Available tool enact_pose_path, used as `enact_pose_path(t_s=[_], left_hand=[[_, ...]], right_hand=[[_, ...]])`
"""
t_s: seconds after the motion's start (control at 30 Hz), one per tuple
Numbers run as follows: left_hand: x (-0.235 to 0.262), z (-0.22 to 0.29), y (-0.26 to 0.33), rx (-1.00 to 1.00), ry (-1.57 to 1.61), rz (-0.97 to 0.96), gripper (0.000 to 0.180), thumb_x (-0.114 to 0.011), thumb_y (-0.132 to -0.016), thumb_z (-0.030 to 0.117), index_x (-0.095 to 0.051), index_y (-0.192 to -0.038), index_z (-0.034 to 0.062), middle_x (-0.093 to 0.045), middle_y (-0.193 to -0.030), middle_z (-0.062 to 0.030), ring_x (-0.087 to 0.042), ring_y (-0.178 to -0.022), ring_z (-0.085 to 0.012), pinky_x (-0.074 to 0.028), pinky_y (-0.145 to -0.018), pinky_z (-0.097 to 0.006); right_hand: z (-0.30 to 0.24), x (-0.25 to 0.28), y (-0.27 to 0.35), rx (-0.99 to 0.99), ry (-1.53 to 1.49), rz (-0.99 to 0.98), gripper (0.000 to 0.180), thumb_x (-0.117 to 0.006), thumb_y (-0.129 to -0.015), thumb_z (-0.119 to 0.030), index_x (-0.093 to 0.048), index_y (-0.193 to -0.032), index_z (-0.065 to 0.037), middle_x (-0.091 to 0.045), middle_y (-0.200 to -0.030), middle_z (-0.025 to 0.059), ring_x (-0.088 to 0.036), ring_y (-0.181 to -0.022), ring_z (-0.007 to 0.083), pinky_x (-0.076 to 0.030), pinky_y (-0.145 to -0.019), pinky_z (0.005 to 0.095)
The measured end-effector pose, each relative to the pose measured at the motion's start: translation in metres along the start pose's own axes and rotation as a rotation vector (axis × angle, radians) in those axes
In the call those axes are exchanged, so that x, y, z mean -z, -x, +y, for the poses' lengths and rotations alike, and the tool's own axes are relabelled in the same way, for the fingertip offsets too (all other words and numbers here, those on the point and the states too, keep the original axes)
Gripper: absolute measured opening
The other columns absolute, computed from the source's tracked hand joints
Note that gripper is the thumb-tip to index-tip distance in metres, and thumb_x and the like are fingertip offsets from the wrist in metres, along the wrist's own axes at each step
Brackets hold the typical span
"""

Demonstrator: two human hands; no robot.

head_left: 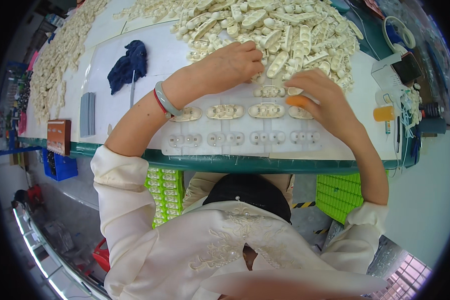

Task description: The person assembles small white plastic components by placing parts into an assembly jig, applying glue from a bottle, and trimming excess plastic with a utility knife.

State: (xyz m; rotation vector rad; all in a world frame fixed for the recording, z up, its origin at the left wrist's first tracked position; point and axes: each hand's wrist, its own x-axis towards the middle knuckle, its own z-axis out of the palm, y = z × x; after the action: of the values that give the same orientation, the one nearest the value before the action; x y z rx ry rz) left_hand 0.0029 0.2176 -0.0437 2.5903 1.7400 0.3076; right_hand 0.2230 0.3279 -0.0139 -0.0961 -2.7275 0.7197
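A white jig plate (195, 143) with rows of small seats lies at the table's near edge. Several cream plastic parts (226, 111) sit in its upper rows. My left hand (230, 65) reaches into the big heap of cream parts (285, 30) beyond the plate, fingers curled among them; a pale bangle and red cord ring the wrist. My right hand (322, 100) hovers over the plate's right end, an orange cot on one finger, fingertips touching a cream part (294, 91) at the plate's top edge.
A dark blue cloth (129, 65) and a grey ridged block (87, 114) lie to the left. A brown box (59, 136) sits near the left edge. A small orange-capped bottle (383, 114), cables and a tape roll (399, 31) crowd the right. Green crates (339, 195) stand under the table.
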Motion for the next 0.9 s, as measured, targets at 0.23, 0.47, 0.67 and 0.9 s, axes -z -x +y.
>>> enact_pose_path(t_s=[0.23,0.47,0.67,0.9], left_hand=[[0.075,0.000,0.049,0.159,0.096,0.466,0.028,-0.067,-0.075,0.008,-0.060,-0.102,0.0038,-0.060,-0.097,-0.0093,-0.055,-0.092,-0.0251,-0.046,-0.081,-0.033],[0.072,0.085,0.152,0.492,0.211,0.210,0.030,-0.071,-0.073,0.013,-0.061,-0.100,0.0060,-0.060,-0.089,-0.0088,-0.059,-0.081,-0.0271,-0.050,-0.070,-0.034],[0.028,0.100,0.161,0.523,0.238,0.321,0.029,-0.072,-0.070,0.013,-0.061,-0.095,0.0055,-0.059,-0.089,-0.0064,-0.057,-0.082,-0.0244,-0.049,-0.070,-0.032],[0.016,0.098,0.162,0.444,0.281,0.499,0.031,-0.076,-0.066,0.014,-0.065,-0.093,0.0048,-0.059,-0.088,-0.0069,-0.056,-0.079,-0.0250,-0.049,-0.067,-0.032]], right_hand=[[0.009,-0.039,-0.043,0.144,0.313,-0.211,0.013,-0.062,-0.076,-0.009,-0.063,-0.087,-0.002,-0.062,-0.081,0.0089,-0.054,-0.086,0.0247,-0.045,-0.077,0.0341],[0.006,-0.060,-0.061,0.193,0.252,-0.108,0.011,-0.062,-0.076,-0.011,-0.062,-0.084,-0.002,-0.060,-0.085,0.0096,-0.054,-0.086,0.0252,-0.045,-0.077,0.0342],[-0.005,-0.055,-0.062,0.126,0.197,-0.157,0.020,-0.066,-0.073,-0.007,-0.061,-0.091,-0.002,-0.059,-0.089,0.0109,-0.057,-0.088,0.0271,-0.046,-0.076,0.0350],[-0.074,-0.038,-0.039,0.070,-0.053,-0.104,0.026,-0.070,-0.070,-0.011,-0.059,-0.093,-0.005,-0.058,-0.093,0.0109,-0.058,-0.085,0.0284,-0.048,-0.073,0.0365]])
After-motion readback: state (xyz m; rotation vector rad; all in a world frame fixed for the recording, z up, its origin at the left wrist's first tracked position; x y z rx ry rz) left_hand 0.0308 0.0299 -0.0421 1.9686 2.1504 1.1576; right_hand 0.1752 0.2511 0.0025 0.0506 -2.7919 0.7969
